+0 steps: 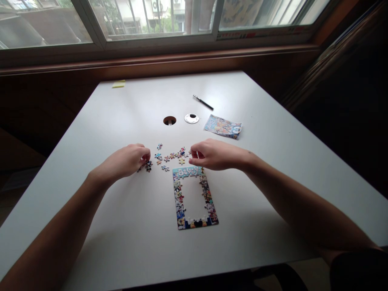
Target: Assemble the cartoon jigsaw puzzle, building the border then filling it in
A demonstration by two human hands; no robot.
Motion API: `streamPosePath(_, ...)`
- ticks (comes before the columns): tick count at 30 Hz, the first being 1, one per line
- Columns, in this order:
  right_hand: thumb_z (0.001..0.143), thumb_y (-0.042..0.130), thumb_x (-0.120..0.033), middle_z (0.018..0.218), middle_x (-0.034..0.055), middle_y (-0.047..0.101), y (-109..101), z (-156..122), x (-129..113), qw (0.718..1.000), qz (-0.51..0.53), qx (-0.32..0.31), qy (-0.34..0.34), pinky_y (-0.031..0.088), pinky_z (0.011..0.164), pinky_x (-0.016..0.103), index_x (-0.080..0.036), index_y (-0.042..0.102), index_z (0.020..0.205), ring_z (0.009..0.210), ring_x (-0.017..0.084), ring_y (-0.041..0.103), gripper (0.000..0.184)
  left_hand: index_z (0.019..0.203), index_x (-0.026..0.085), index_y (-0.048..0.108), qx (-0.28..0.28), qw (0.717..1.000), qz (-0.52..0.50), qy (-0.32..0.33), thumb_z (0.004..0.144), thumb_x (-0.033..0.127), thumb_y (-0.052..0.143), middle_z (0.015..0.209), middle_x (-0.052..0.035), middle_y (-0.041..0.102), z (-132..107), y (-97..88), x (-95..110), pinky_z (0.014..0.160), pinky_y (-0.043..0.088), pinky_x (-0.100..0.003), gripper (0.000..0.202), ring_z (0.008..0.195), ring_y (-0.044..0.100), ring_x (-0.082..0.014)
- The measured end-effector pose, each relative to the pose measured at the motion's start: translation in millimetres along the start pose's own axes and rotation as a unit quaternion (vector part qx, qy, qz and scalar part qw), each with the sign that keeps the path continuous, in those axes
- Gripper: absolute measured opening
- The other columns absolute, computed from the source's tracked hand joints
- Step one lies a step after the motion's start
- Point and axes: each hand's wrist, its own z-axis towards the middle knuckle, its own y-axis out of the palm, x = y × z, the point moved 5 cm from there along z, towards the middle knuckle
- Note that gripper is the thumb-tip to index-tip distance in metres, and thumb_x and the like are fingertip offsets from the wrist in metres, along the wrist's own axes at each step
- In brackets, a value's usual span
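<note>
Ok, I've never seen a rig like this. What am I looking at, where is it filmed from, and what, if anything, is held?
There is no machine here: a person works with bare hands. The one picture comes from a camera on their head, looking forward and down.

On the white table lies a puzzle border, with loose pieces just beyond it. Farther off are a printed sheet, a pen and a yellow note.

The left hand is at some dark pieces; the right hand is by the border's top edge. Whether either holds a piece, I can't tell.
</note>
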Motion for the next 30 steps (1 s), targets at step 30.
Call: streamPosePath(30,0.091,0.054,-0.047,0.081,0.0068,0.069,-1,0,-1,1.0,-0.008,-0.002,0.001,0.031,0.059,0.029,-0.018,0.068,0.085,0.065,0.015,0.053,0.033,0.1,0.021,0.073,0.101,0.912,-0.375,0.134,0.087,0.028,0.072,0.092,-0.0043,0.074,-18,-42.8,77,0.08,0.06,-0.029,0.014,0.084,0.069,-0.0153)
